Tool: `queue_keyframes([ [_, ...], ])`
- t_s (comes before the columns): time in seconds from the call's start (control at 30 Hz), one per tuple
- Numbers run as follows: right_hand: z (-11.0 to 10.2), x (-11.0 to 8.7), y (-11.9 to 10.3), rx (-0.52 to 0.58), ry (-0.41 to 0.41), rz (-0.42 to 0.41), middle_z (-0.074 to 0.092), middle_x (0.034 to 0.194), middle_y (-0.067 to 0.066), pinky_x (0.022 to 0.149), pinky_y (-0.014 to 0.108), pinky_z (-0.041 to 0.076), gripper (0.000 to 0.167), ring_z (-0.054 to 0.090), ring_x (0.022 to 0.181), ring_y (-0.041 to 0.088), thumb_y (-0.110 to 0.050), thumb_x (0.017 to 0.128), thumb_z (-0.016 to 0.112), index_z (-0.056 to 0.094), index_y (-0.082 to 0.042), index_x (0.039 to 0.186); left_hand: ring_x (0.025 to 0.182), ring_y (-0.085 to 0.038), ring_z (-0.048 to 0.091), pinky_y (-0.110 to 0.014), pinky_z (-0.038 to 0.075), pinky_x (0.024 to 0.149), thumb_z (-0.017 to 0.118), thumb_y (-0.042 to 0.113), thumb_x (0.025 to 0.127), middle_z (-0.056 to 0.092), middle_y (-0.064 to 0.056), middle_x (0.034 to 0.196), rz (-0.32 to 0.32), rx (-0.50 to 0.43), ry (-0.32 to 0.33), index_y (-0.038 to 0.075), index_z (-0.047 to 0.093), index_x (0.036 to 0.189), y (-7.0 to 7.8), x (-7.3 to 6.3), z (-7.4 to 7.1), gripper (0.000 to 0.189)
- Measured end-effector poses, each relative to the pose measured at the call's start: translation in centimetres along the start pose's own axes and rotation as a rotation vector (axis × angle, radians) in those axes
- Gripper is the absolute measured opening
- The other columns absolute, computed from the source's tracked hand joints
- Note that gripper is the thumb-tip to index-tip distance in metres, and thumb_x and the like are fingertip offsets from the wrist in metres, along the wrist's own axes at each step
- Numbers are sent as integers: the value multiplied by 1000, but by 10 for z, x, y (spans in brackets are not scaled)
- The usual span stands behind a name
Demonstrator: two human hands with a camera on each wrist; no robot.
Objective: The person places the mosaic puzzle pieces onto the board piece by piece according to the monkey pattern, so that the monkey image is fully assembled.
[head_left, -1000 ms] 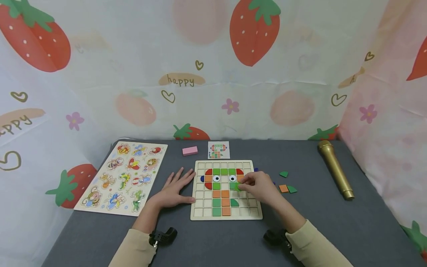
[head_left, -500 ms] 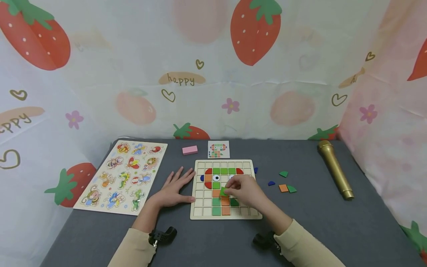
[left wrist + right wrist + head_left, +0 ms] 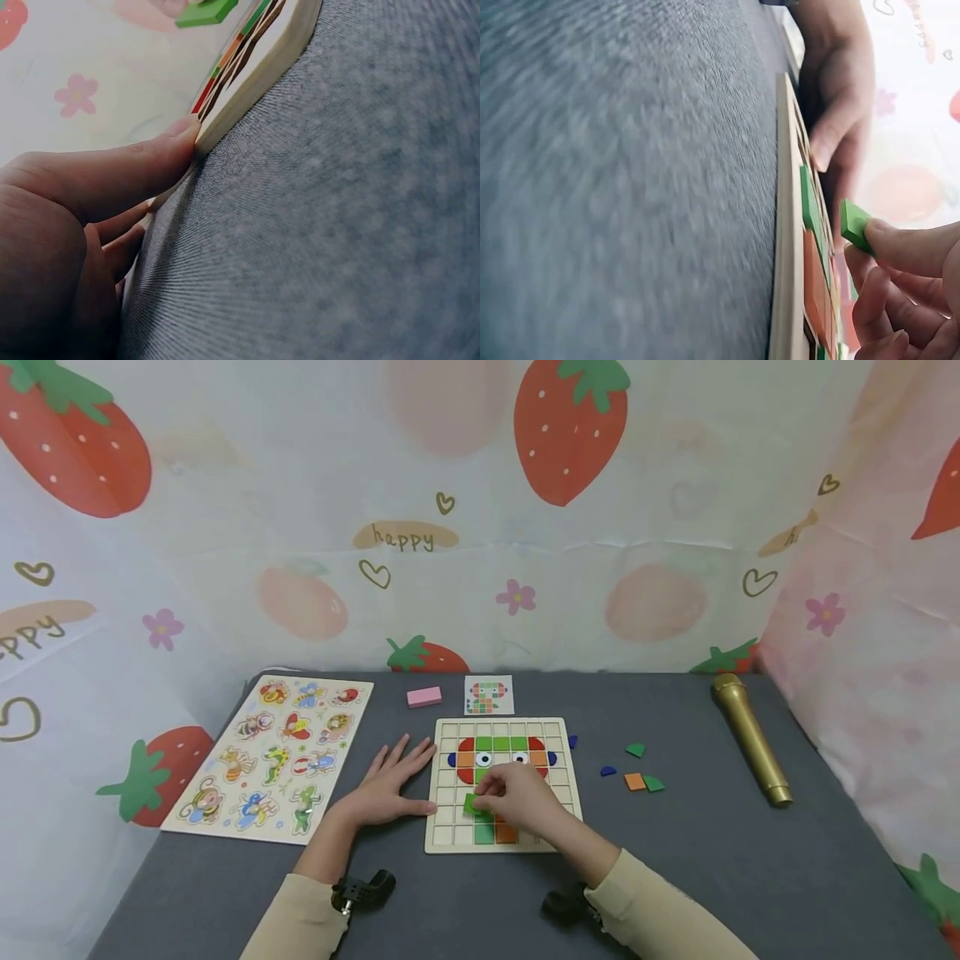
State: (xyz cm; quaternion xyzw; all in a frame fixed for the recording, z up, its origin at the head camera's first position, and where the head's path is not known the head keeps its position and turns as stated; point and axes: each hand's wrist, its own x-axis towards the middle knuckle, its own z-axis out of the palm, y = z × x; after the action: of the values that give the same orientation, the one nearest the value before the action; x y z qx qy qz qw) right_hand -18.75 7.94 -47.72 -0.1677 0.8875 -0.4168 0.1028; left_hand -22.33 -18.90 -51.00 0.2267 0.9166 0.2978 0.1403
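Note:
A wooden grid board [image 3: 450, 839] lies on the grey table, partly filled with red, green, orange and blue tiles and two eye tiles. Over its left-middle part my right hand [image 3: 517, 793] pinches a light green tile [image 3: 855, 225] between thumb and fingers; the right wrist view shows the tile raised off the board. That hand hides several tiles beneath it. My left hand [image 3: 386, 785] is spread on the table at the board's left side, its thumb [image 3: 169, 154] touching the board's edge and its fingers straight.
Right of the board lie an orange tile [image 3: 634, 782], green pieces [image 3: 653, 784] and blue pieces [image 3: 608, 771]. A pattern card [image 3: 489, 695] and a pink block [image 3: 424, 697] sit behind it. A sticker-style puzzle board [image 3: 273, 760] is at left, a gold microphone [image 3: 752, 739] at right.
My right hand has carried the light green tile leftward across the board, from the right eye tile to the left-middle cells. My left hand stays at the board's edge.

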Motion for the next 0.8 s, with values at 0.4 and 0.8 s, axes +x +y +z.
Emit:
queue_keyframes([
  [0.4, 14, 6, -8, -156, -3, -29, 63, 71, -12, 63, 25, 47, 12, 57, 66, 4, -25, 88, 80, 72, -22, 80, 158, -33, -6, -58, -8, 124, 73, 58, 85, 14, -1, 171, 10, -5, 7, 21, 24, 163, -2, 0, 1, 99],
  [0.8, 14, 6, -8, -240, -44, -17, 62, 73, -11, 61, 24, 46, 14, 55, 66, 6, -28, 89, 79, 76, -17, 97, 158, -33, -6, -57, -8, 124, 73, 57, 85, 14, -1, 171, 2, 3, 4, 21, 24, 163, 1, -1, -1, 99],
])
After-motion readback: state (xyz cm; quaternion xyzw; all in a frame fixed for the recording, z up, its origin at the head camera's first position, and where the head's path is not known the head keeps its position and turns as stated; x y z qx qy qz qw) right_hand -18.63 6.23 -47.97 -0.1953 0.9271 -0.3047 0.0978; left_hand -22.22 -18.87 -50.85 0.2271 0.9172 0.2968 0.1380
